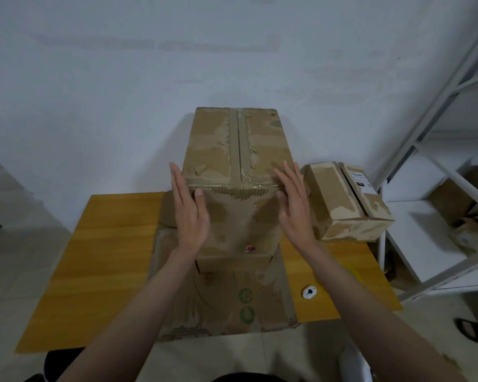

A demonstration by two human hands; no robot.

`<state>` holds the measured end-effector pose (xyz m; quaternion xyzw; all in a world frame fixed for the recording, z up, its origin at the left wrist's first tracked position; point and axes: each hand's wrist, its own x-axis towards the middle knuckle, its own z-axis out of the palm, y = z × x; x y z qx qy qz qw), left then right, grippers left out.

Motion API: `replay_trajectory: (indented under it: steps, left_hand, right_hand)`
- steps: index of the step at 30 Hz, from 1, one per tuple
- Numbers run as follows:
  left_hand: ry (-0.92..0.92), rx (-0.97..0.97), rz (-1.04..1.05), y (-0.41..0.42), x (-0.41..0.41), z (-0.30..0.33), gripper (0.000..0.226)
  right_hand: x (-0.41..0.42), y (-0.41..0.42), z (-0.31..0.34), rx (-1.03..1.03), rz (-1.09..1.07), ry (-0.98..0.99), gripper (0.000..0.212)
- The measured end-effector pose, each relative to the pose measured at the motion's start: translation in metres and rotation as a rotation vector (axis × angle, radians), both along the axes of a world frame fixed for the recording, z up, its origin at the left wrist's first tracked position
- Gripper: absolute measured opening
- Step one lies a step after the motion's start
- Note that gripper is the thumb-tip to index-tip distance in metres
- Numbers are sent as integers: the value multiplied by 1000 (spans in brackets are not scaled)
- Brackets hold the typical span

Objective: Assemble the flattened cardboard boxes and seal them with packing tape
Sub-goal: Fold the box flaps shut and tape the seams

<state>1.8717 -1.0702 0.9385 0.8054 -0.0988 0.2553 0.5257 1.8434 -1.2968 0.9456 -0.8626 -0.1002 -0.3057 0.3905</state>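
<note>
A tall assembled cardboard box stands upright in the middle of the table, its top flaps shut with tape running down the centre seam and along the near top edge. My left hand lies flat against the box's left near corner, fingers straight, thumb on the front face. My right hand lies flat at the right near corner, fingers straight. The box stands on a flattened cardboard sheet with green print.
A smaller assembled box sits right of the tall one. A small white round object lies on the wooden table. White metal shelving with cardboard pieces stands at the right. A sandal lies on the floor.
</note>
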Motion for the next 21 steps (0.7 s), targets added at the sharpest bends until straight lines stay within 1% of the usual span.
replay_trajectory:
  steps: [2,4,7,9,11,12,14,16,18,21]
  left_hand:
    - [-10,5,-90,11,4,-1,62]
    - [-24,50,-171,30,4,-5,57]
    - [-2,141,-138,52,-1,-14,50]
    - [-11,132,-97,60,-2,-13,47]
    - [-61,84,-135,68,2,-4,42]
    - [-106,99,-151,73,5,2,39]
    - [-173,209,-158,83,11,15,35]
    - [-196,305,-176,90,18,28,34]
    - [-157,331,-267,94,25,42,35]
    - [-56,379,-406,93,36,63,47]
  right_hand:
    - [-1,-10,2,63,8,32,42]
    - [-6,-19,1,111,-29,59,42]
    - [-15,-19,-4,137,-59,73,46]
    - [-17,-15,-6,163,-64,73,48]
    - [-18,-15,-6,175,-71,65,48]
    - [-17,-17,-5,174,-67,55,48]
    - [-15,-22,-4,169,-44,28,46]
    - [-14,-29,-4,212,-12,26,41]
    - [-14,-39,-3,290,27,34,37]
    - [-10,-50,1,337,88,39,32]
